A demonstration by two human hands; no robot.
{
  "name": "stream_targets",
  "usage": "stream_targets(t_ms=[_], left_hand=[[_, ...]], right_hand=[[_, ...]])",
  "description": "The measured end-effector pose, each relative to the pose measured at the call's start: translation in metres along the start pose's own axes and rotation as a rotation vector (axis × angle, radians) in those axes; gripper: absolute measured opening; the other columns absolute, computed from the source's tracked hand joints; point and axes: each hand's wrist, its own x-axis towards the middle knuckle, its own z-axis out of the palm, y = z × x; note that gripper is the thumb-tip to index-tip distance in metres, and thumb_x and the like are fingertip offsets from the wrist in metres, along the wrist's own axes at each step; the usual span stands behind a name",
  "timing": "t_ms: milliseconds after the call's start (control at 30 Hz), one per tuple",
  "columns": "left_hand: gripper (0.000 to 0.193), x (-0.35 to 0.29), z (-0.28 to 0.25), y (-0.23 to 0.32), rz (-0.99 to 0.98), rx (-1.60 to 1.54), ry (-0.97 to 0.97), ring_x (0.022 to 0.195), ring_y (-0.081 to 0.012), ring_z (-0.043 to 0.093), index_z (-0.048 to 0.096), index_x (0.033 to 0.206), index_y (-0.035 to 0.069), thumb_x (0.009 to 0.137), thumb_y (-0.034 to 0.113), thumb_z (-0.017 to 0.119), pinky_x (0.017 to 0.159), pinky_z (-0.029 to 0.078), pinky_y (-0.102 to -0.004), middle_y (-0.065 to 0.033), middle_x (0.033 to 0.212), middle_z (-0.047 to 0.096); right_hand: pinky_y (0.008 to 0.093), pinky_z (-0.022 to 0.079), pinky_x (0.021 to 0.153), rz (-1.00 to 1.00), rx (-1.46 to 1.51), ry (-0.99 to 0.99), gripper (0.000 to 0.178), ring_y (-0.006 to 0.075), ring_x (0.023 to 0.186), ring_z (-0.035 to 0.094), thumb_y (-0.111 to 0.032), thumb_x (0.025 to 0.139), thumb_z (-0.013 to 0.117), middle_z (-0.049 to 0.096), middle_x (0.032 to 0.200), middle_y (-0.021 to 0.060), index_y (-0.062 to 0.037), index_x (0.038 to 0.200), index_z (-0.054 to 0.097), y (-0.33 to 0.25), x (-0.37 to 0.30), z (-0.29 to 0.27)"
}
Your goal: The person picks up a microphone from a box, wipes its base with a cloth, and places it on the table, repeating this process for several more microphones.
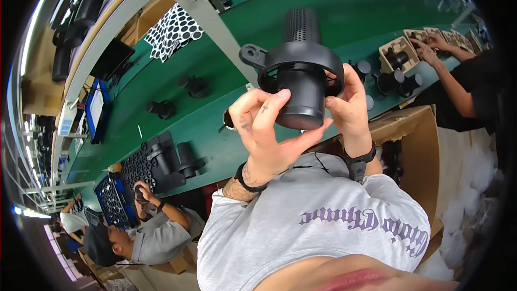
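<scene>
Between my hands, above the green bench, is a black microphone (302,97) with a mesh grille at its far end. A thick black ring mount (303,54) with a side lug surrounds it. My left hand (264,129) grips the smooth lower body, its thumb on the near left side and other fingers beneath. On the other side, my right hand (349,102) is closed round the ring and body, some of its fingers hidden behind them. The microphone's flat base tilts toward me.
Green workbench (231,113) runs left to right, with black microphones (193,85) on it. A sheet of black dots (175,31) lies beyond a metal post (196,8). Co-workers' hands (428,51) work by a cardboard tray (398,54) at right; another person (140,237) sits at left. An open carton (414,145) stands beside me.
</scene>
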Motion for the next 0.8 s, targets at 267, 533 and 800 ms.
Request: stream_targets(t_ms=[267, 533, 800], left_hand=[[0.075, -0.001, -0.003, 0.021, 0.081, -0.037, -0.003, 0.085, -0.0205, 0.05, 0.052, 0.114, 0.011, 0.05, 0.021, 0.089, 0.066, 0.045, -0.0313, -0.0089, 0.105, 0.042], [0.064, -0.007, -0.003, 0.039, 0.235, -0.137, -0.227, 0.093, -0.0226, 0.052, 0.061, 0.108, 0.012, 0.046, 0.003, 0.076, 0.068, 0.054, -0.0304, -0.011, 0.109, 0.041], [0.055, -0.01, -0.007, 0.046, 0.32, -0.153, -0.242, 0.097, -0.0271, 0.051, 0.068, 0.097, 0.019, 0.046, -0.001, 0.075, 0.07, 0.052, -0.0305, -0.0114, 0.11, 0.041]], right_hand=[[0.0292, 0.056, 0.072, 0.017, -0.22, 0.253, 0.074, 0.0201, 0.099, 0.06, -0.062, 0.09, 0.037, 0.054, 0.113, 0.0153, 0.0004, 0.13, 0.04, -0.037, 0.015, -0.026], [0.0271, 0.055, 0.072, 0.11, -0.248, 0.116, 0.05, 0.0166, 0.092, 0.063, -0.04, 0.097, 0.038, 0.065, 0.097, 0.0128, 0.0016, 0.12, 0.054, -0.057, 0.031, -0.059], [0.0314, 0.051, 0.085, -0.047, -0.089, 0.105, 0.034, 0.0221, 0.096, 0.062, -0.02, 0.095, 0.042, 0.062, 0.104, 0.0173, 0.0048, 0.114, 0.054, -0.051, 0.015, -0.051]])
